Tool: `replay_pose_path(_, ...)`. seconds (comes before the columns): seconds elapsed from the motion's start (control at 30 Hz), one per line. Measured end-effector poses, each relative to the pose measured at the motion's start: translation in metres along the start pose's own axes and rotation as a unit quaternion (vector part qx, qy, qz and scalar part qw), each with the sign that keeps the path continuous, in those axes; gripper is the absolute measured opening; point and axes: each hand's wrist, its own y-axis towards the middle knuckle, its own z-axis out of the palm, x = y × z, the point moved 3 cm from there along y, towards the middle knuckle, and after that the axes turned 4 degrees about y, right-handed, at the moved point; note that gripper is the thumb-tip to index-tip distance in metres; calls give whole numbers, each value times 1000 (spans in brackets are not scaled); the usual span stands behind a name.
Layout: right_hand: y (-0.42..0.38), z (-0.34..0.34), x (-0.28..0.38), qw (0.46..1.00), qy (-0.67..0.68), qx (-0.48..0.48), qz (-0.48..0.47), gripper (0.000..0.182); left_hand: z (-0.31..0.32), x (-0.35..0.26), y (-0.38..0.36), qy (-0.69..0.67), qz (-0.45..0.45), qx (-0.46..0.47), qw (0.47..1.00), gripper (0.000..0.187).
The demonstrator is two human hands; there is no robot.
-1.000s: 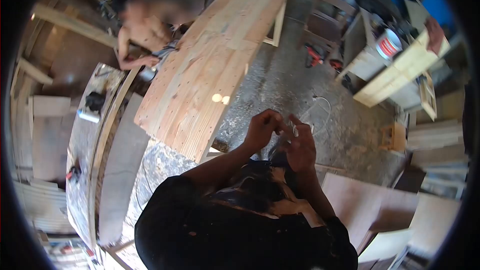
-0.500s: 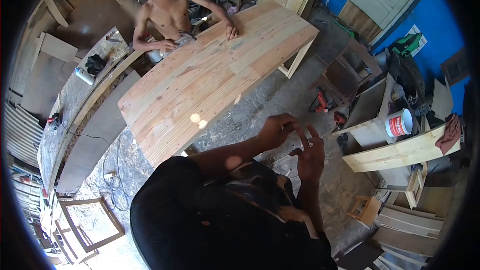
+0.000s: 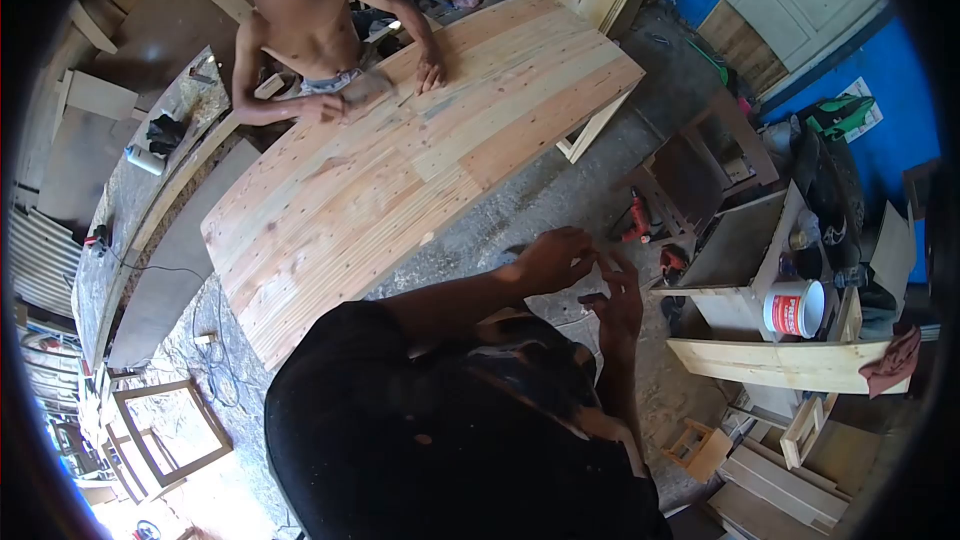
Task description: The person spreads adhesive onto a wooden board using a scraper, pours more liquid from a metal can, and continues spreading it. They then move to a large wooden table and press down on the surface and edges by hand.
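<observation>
My left hand (image 3: 555,260) is raised in front of my chest, its fingers curled and pressed together at the tips. Whatever they pinch, if anything, is too small to make out. Close beside it is my right hand (image 3: 617,298), fingers bent but apart, with the fingertips near or touching those of the left. Both hands are held off the large wooden tabletop (image 3: 400,190), which lies beyond my left forearm. It is made of joined pale and reddish boards.
Across the tabletop, a co-worker (image 3: 310,30) has both hands on or near its surface. To the right are a red power drill (image 3: 636,217), an open cabinet carcass (image 3: 740,240), a white bucket (image 3: 794,309) and a long board (image 3: 770,365). A wooden frame (image 3: 170,435) stands at lower left.
My view has shifted, so the tabletop sits farther left. The co-worker leans closer, one hand now over the tabletop. My hands stay together, with the fingers moved slightly.
</observation>
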Motion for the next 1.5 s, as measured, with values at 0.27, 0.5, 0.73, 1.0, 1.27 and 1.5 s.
replay_pose_path(0.27,122,-58,19,1000,5,-17,-5,38,21,50,135,-38,25,8,999,8)
replay_pose_path(0.5,187,-126,-4,996,74,-18,35,36,62,86,210,-25,30,-14,999,9)
replay_pose_path(0.73,269,-219,15,994,46,51,85,35,121,102,298,-34,-93,-63,993,10)
replay_pose_path(1.0,399,-269,20,978,-122,170,-18,12,139,138,349,-131,-353,-92,922,13)
replay_pose_path(1.27,532,-228,8,941,-17,312,-129,7,82,212,397,-67,-290,-183,937,11)
replay_pose_path(1.5,635,-209,6,948,67,311,-29,17,43,286,380,-51,-406,-247,879,21)
